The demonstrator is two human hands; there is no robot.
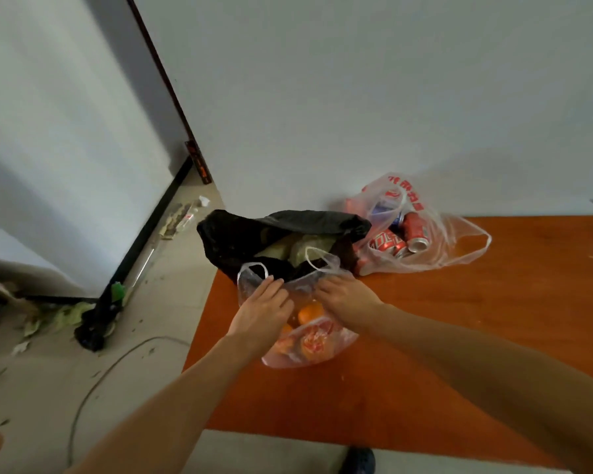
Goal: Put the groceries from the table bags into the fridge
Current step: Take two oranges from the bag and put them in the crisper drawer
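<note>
My left hand [266, 302] lies with fingers nearly straight on the mouth of the clear bag [322, 342]. My right hand [344, 294] curls its fingers into the plastic on the other side, as if to spread it. The oranges [310, 314] inside look untouched. I judge the task barely begun: the black bag [281, 230] touching it behind holds pale greens [305, 246], and the printed bag [435, 248] farther right on the bench [476, 336] holds red cans [391, 242]. I cannot pick out the fridge for certain. The red print on that bag and the white script on the cans are too blurred to read.
</note>
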